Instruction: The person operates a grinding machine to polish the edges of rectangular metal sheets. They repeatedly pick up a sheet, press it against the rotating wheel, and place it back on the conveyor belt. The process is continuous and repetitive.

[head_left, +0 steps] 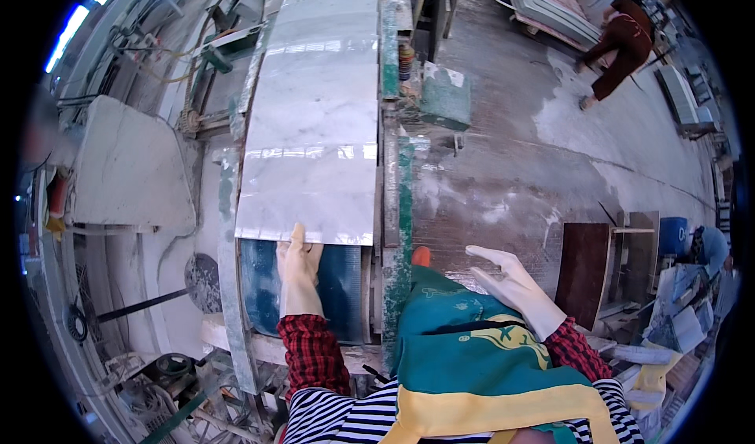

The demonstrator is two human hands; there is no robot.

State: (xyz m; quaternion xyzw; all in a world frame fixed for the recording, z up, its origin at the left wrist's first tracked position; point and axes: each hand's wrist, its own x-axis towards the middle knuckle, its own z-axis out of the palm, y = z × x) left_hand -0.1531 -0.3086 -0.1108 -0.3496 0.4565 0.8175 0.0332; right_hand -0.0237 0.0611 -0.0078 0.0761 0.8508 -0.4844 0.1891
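A long, glossy white stone-like slab with faint grey veining (314, 184) lies lengthwise on a conveyor, its near edge across a dark blue ribbed belt (259, 287). Bright bands cross its surface; whether any of them marks a join cannot be told. The left hand (300, 276) meets the middle of the near edge, its grip narrow: one digit rests on the upper face, and the others appear to pass beneath. The right hand (515, 283) is raised in front of the green apron with yellow trim (464, 350), fingers extended, its grip wide and holding nothing.

The step in hand appears to be taking hold of the slab at its near edge. A next move would seem to call for steady support, ideally with the second hand nearer the right corner, since so long a piece would be awkward to guide from one point.

The slab's long sides run close to the whitish left rail (228, 239) and the chipped green right rail (405, 208), leaving little sideways room. Bare belt lies toward the wearer. Beyond the right rail, wet grey floor (503, 184) offers open room; farther off, a co-worker in dark brown clothing (629, 31) bends forward.
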